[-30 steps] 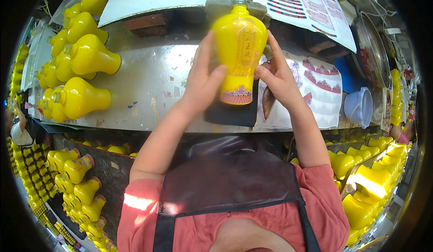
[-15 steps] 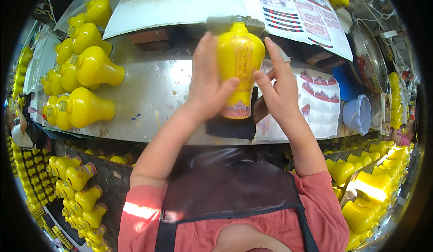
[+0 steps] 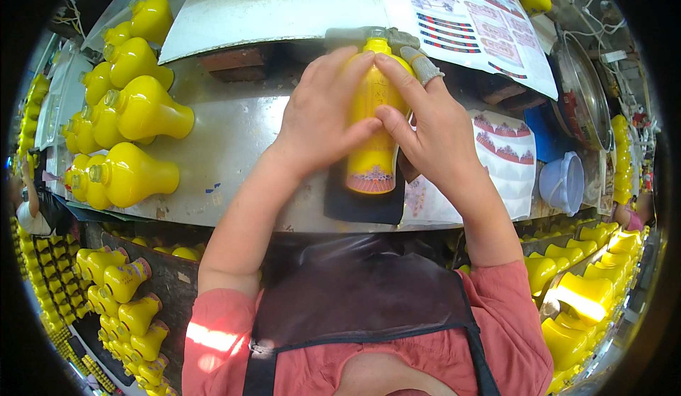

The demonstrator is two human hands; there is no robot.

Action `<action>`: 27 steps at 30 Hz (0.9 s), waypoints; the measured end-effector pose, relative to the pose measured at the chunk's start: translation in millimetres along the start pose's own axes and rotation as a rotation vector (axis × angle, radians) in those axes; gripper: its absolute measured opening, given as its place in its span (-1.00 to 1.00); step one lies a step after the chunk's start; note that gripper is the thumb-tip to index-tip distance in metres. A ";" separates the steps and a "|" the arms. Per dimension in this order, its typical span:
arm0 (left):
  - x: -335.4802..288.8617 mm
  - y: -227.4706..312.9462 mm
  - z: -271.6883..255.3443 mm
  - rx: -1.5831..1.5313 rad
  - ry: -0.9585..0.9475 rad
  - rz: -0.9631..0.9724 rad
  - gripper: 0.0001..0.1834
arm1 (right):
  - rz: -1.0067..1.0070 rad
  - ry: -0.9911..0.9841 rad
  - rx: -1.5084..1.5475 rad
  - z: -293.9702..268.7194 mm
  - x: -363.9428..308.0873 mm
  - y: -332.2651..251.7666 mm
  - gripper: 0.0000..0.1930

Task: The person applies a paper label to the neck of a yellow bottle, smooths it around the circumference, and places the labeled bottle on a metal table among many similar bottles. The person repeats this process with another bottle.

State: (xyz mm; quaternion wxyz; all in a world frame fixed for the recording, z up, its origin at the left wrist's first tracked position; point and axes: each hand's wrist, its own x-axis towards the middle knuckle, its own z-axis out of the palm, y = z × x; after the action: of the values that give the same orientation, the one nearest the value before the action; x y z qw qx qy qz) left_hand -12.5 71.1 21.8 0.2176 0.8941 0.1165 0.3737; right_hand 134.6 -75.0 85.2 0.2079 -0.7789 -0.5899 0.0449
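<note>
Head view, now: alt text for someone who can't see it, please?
The person's left hand and right hand partly cover a yellow bottle with a patterned base, its neck pointing away. More yellow bottles are on the table's left side; a printed sheet and a pale bucket are at right.

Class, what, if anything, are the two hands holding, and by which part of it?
The bottle: the left hand and right hand are on its wide upper part; whether they grip it or only press on it cannot be told.
</note>
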 end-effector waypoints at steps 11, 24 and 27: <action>-25.6 -4.7 9.3 -0.357 -0.021 -0.223 0.04 | 0.102 -0.019 0.323 11.4 -6.4 18.9 -0.12; -63.4 13.1 32.3 -0.709 0.057 -0.487 -0.11 | 0.304 -0.087 0.908 44.8 -31.2 36.4 -0.02; -61.4 20.0 38.6 -0.562 0.079 -0.478 -0.12 | 0.270 -0.004 0.862 51.8 -30.0 27.8 -0.03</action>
State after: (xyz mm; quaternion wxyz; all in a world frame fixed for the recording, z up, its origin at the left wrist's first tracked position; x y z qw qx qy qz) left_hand -26.4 19.1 -30.8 0.5308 0.7319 0.2231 0.3643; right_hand 134.3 -95.1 22.4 0.5042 -0.6913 -0.4108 0.3149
